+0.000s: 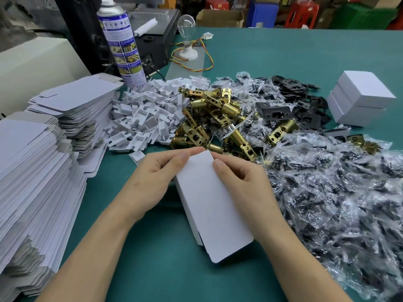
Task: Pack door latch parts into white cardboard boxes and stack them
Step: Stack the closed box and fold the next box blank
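Green bench | white cardboard box, centre frame, long axis near-to-far | my left hand, right hand pinch far end

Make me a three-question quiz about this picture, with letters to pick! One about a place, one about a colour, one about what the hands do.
1. Where is the spray can? A in a hand; B back left, behind the flat cardboard blanks; C on the floor.
2. The latches are? A red; B blue; C brass-gold.
3. The white box in front is? A held by both hands; B untouched; C crushed.
Answers: B, it stands beyond the blanks; C, the metal shines gold; A, left hand and right hand hold its far end.
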Demonstrator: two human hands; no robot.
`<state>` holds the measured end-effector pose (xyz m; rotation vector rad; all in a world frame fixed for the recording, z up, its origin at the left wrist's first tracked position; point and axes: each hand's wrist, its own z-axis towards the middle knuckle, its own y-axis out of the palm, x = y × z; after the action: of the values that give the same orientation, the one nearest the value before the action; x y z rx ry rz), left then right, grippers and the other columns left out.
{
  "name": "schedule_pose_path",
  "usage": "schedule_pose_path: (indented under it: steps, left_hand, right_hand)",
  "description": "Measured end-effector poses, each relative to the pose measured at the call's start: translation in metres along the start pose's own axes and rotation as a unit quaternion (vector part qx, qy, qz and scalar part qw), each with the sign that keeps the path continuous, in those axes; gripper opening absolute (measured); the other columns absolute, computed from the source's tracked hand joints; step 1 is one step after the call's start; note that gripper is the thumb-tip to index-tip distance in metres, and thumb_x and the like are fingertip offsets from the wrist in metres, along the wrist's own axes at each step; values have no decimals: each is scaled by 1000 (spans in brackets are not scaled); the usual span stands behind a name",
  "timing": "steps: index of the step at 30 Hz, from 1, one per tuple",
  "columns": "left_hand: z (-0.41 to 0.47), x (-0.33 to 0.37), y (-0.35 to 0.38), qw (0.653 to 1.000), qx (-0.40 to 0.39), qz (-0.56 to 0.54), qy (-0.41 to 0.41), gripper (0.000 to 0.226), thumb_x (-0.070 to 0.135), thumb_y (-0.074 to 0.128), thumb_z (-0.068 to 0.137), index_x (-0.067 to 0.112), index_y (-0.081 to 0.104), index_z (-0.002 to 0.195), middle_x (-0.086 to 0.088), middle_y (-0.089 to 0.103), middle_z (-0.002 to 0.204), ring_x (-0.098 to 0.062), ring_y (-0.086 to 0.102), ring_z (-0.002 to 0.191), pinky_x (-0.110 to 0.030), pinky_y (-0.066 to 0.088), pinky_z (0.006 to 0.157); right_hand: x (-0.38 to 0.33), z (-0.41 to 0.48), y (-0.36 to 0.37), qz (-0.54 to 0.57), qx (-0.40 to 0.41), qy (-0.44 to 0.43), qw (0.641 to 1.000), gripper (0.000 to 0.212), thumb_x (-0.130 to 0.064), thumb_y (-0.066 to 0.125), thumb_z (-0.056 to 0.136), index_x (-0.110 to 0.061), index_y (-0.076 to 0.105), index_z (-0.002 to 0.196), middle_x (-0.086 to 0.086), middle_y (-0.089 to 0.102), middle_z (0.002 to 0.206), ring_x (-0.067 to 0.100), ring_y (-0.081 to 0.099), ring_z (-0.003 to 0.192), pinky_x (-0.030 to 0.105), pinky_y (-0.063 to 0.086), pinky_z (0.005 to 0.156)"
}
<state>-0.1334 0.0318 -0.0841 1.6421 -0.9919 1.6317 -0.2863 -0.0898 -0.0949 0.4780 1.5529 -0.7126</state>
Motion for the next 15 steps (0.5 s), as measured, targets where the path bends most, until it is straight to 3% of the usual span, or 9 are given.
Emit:
schedule_pose_path:
  steps: [9,13,15]
  left_hand:
    - [-1,-1,1,1000,-10,-14,-3,37,43,55,96,30,78,122,2,80,115,-10,73,107,-18,55,87]
    - [0,-2,-1,999,6,-32,-35,31,34,51,107,30,80,119,-1,80,116,-12,75,107,-19,57,84]
    - [2,1,-5,996,28,-62,-66,34,33,48,110,30,82,114,-2,80,114,-12,75,103,-18,57,76]
  right_hand:
    - [-2,-1,-2,-5,-4,3,1000,25,-30,60,105,-45,77,112,-19,77,98,7,73,83,33,57,73]
    - [-6,2,-3,47,-33,41,998,28,-29,54,107,-40,80,109,-11,78,91,5,70,70,19,51,54]
    - [-9,4,-4,117,-60,70,989,30,-24,50,110,-31,77,118,-7,80,98,3,72,75,16,51,54]
